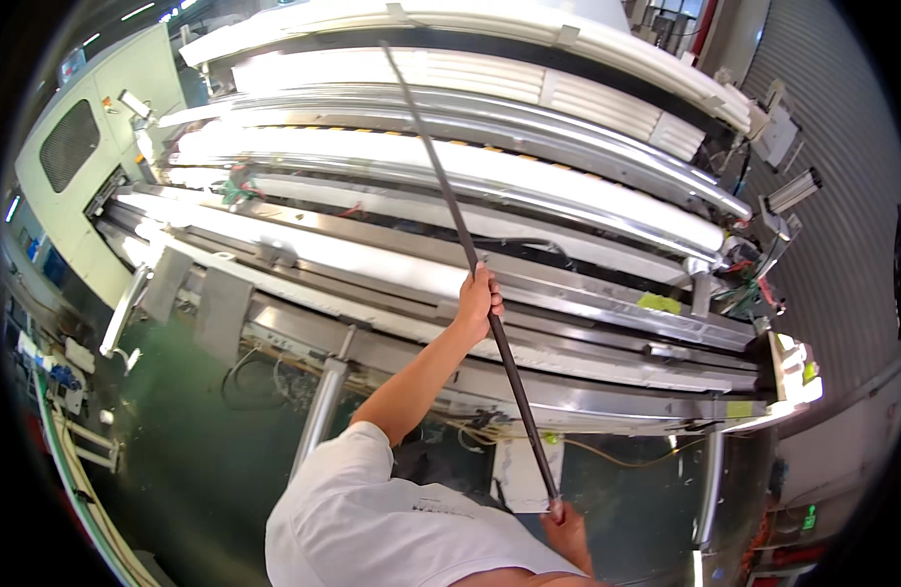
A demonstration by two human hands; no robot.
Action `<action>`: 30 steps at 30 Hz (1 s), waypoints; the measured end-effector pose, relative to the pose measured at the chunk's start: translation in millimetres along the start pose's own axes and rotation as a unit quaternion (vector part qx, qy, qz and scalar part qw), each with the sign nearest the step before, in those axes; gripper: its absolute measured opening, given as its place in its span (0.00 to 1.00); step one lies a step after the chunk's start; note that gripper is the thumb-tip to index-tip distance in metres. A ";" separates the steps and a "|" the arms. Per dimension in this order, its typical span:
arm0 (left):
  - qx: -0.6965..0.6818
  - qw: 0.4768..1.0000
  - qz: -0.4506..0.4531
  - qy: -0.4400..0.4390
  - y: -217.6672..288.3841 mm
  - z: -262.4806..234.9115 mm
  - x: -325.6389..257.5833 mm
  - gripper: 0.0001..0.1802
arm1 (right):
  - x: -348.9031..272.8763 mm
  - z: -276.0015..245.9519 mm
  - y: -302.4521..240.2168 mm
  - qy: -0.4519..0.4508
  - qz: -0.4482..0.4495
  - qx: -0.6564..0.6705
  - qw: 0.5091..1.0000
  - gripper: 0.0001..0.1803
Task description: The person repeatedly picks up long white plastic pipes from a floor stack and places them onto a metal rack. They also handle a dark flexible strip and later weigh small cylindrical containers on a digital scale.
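Observation:
A long dark pole [520, 392] runs slantwise from near my body up over a large machine with rollers. My left hand [481, 296] is wrapped round it near mid-length, with the arm stretched forward over the machine's front. Lower down, my right hand [566, 533] closes round the pole's near end, close to my body. The far end reaches over the white rollers at the machine's back; whether it touches anything there I cannot tell.
A long white roller [568, 188] and shiny metal bars span the machine. At left stands a pale cabinet [137, 93] with a dark mesh window. A grey ribbed shutter [827, 176] rises at right. Metal legs [322, 406] and a loose hose [626, 462] are near the green floor [191, 440].

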State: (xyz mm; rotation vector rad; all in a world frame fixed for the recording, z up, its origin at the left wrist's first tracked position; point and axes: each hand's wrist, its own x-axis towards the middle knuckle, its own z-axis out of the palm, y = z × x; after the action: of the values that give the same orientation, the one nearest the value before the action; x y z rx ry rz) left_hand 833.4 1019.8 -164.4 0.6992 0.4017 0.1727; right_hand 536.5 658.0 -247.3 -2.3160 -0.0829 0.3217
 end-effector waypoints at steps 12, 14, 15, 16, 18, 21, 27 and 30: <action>0.033 0.996 -0.024 -0.084 48.2 110.8 171.5 0.18 | 95.0 4.0 -176.9 0.128 0.063 0.044 0.989 0.10; 0.023 0.995 -0.028 -0.097 54.2 113.0 185.8 0.18 | 106.6 1.7 -193.7 0.135 0.043 0.038 0.989 0.11; 0.017 0.993 -0.031 -0.109 56.6 112.0 193.2 0.18 | 112.7 -1.0 -202.0 0.136 0.040 0.024 0.990 0.11; -0.005 0.994 -0.029 -0.109 60.2 111.6 201.0 0.18 | 116.0 -2.2 -207.5 0.137 0.037 0.010 0.990 0.11; 0.005 0.993 -0.044 -0.105 71.2 119.6 203.7 0.19 | 123.0 0.2 -211.9 0.140 0.045 0.001 0.989 0.12; 0.014 0.993 -0.054 -0.101 79.1 123.0 205.5 0.18 | 123.0 -0.2 -221.9 0.147 0.050 -0.008 0.988 0.14; -0.005 0.994 -0.045 -0.103 97.7 132.4 201.9 0.20 | 118.6 -5.4 -225.6 0.152 0.049 0.018 0.987 0.14; 0.002 0.994 -0.062 -0.086 82.9 133.6 186.5 0.20 | 116.0 -0.4 -200.4 0.128 0.056 0.106 0.984 0.11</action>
State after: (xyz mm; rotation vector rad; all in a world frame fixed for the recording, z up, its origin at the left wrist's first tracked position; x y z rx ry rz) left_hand 1056.7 1057.0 -73.6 0.6852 0.2799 -0.0053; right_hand 656.5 814.9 -126.6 -2.1337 0.2013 0.0801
